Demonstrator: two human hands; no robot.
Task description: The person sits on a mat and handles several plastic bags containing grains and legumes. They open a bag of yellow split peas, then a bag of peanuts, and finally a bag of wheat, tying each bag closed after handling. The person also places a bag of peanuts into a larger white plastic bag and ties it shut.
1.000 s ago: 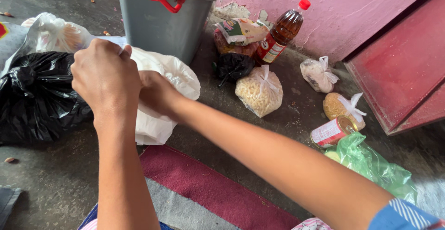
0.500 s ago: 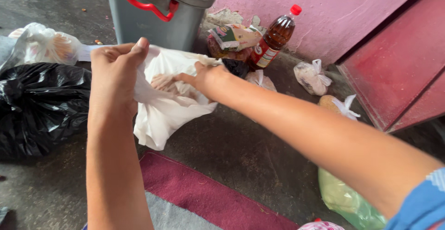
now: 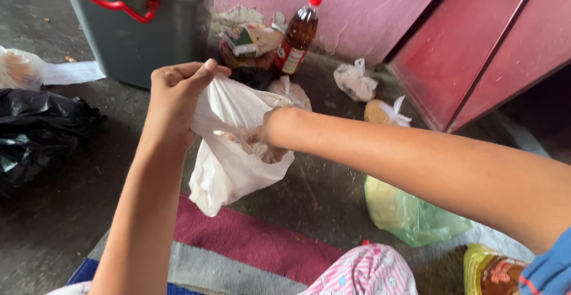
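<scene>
A white plastic bag point(image 3: 229, 170) hangs lifted above the floor. My left hand point(image 3: 178, 93) pinches its top edge and holds it up. My right hand point(image 3: 267, 137) is pushed down inside the bag's mouth; its fingers show dimly through the thin plastic and are mostly hidden, so I cannot tell whether they hold anything.
A grey bin point(image 3: 137, 33) with a red handle stands at the back left. A black bag point(image 3: 35, 134) lies on the left. By the pink wall are a brown oil bottle point(image 3: 297, 33), packets and small tied bags point(image 3: 355, 81). A green bag point(image 3: 410, 215) lies on the right, a maroon-striped mat point(image 3: 256, 241) below.
The white bag has been lifted off the floor and pulled nearer. My right hand went from its outside into its mouth. The view shifted right.
</scene>
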